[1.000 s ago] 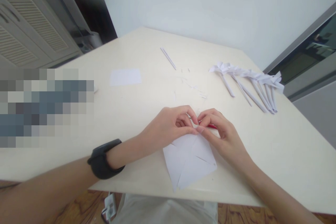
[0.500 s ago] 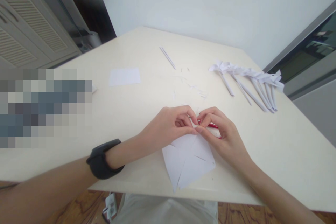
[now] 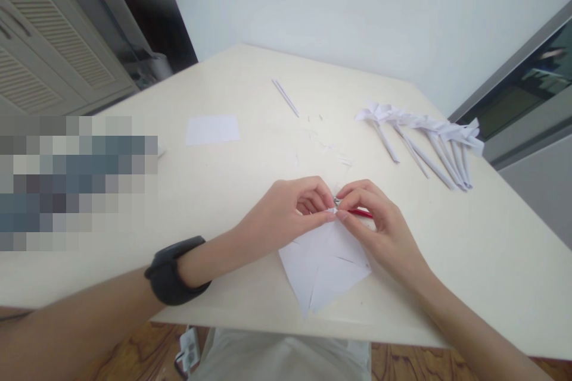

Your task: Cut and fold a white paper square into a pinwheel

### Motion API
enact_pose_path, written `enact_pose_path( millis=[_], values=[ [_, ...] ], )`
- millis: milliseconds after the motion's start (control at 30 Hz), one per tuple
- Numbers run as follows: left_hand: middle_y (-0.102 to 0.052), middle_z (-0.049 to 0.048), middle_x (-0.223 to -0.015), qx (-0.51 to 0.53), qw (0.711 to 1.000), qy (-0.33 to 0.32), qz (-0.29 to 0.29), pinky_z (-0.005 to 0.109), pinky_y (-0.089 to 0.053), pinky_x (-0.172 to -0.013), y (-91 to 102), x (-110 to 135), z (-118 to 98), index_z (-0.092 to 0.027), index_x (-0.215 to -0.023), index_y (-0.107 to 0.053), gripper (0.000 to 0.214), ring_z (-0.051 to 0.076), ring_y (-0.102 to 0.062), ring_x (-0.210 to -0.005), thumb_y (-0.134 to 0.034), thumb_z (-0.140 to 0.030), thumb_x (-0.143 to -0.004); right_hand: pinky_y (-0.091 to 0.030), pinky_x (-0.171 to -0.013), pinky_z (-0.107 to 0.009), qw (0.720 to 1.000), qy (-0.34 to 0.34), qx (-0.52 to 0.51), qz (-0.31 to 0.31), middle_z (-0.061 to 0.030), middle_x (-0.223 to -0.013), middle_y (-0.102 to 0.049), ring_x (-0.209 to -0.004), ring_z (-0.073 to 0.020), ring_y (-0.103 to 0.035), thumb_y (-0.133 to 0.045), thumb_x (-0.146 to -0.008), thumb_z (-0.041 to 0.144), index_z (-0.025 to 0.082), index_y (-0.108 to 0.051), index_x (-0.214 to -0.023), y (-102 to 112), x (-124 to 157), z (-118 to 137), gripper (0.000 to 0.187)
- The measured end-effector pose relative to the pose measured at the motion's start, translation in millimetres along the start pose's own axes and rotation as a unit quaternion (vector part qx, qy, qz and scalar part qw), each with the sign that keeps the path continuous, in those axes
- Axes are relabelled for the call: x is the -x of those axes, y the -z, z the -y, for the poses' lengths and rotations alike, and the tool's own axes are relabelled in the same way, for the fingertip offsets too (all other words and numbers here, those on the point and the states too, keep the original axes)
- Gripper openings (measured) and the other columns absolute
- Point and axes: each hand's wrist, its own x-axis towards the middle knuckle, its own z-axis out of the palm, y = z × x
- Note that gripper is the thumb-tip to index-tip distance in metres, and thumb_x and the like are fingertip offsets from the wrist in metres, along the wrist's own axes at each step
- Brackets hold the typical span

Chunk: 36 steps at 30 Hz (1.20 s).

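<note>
A square sheet of white paper (image 3: 319, 265), slit inward from its corners, lies near the table's front edge. My left hand (image 3: 299, 205) pinches its far corner between thumb and fingers. Right beside it, my right hand (image 3: 375, 211) pinches the same corner, with the fingertips of both hands almost meeting. Under my right hand shows a red handle (image 3: 361, 213) with a bit of metal by the fingertips, perhaps scissors; most of that tool is hidden.
On the right lie several white paper pinwheels (image 3: 420, 122) on rolled paper sticks. Two thin paper rolls (image 3: 285, 97), small paper scraps (image 3: 330, 147) and a blank paper rectangle (image 3: 213, 130) are farther back on the cream table (image 3: 250, 172). A blurred-out patch covers the left.
The paper has shifted slightly to the right and away from the table's front edge, turning a little. Both hands keep pinching its far corner, their fingertips slightly readjusted.
</note>
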Motion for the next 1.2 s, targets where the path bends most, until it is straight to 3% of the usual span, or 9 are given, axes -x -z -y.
enact_pose_path(
  millis=[433,633,733,900,1033,1200],
  values=[
    [-0.066,0.0003,-0.083,-0.053,0.998,-0.023,-0.011,0.025,-0.051,-0.073,-1.3,-0.7,-2.8,-0.018,-0.079,-0.062,0.011,0.013,-0.061,-0.076,-0.051,-0.016,-0.081,-0.044,-0.075,-0.030,0.999,0.016,0.029,-0.035,-0.0029,-0.092,-0.052,-0.090,-0.0171,-0.053,-0.053,-0.074,0.003,0.020,-0.045,-0.066,-8.1,-0.5,7.8,0.021],
    [-0.065,0.0001,-0.082,-0.151,0.983,-0.075,-0.068,0.027,-0.047,-0.073,-5.8,1.5,-0.5,-0.018,-0.080,-0.062,0.009,0.013,-0.058,-0.076,-0.053,-0.016,-0.080,-0.043,-0.074,-0.030,0.999,0.016,0.009,-0.031,-0.0030,-0.092,-0.054,-0.089,-0.0171,-0.053,-0.052,-0.080,0.006,0.020,-0.048,-0.069,-8.2,-1.7,5.6,0.018],
    [-0.064,-0.0007,-0.082,-0.096,0.993,-0.058,-0.041,0.025,-0.046,-0.073,-1.3,1.4,-2.8,-0.018,-0.080,-0.061,0.008,0.012,-0.058,-0.075,-0.053,-0.017,-0.081,-0.043,-0.078,-0.030,0.999,0.013,-0.036,-0.016,-0.0036,-0.096,-0.053,-0.092,-0.0167,-0.053,-0.051,-0.086,0.014,0.020,-0.052,-0.072,-4.1,-0.4,3.4,0.015],
    [-0.062,0.0003,-0.081,0.077,0.994,0.030,0.069,0.023,-0.046,-0.070,8.5,0.0,-1.9,-0.017,-0.080,-0.060,0.011,0.013,-0.058,-0.078,-0.056,-0.027,-0.082,-0.040,-0.084,-0.032,0.993,0.002,-0.118,0.018,-0.0031,-0.100,-0.053,-0.095,-0.0159,-0.053,-0.053,-0.088,0.023,0.021,-0.059,-0.077,2.1,2.0,0.0,0.012],
    [-0.061,0.0002,-0.079,0.140,0.985,0.048,0.091,0.024,-0.044,-0.070,9.6,-1.0,1.5,-0.017,-0.079,-0.061,0.012,0.012,-0.058,-0.078,-0.060,-0.028,-0.080,-0.041,-0.085,-0.031,0.986,-0.017,-0.161,0.033,-0.0027,-0.102,-0.052,-0.097,-0.0158,-0.052,-0.059,-0.084,0.023,0.022,-0.062,-0.079,4.4,1.3,-1.5,0.006],
    [-0.061,0.0001,-0.080,0.136,0.985,0.043,0.096,0.024,-0.044,-0.070,8.8,-2.4,0.8,-0.017,-0.079,-0.062,0.009,0.012,-0.058,-0.078,-0.059,-0.025,-0.080,-0.042,-0.083,-0.029,0.979,-0.027,-0.196,0.043,-0.0025,-0.100,-0.052,-0.095,-0.0154,-0.052,-0.064,-0.080,0.020,0.022,-0.062,-0.081,4.7,-0.5,-3.1,0.003]
  ],
)
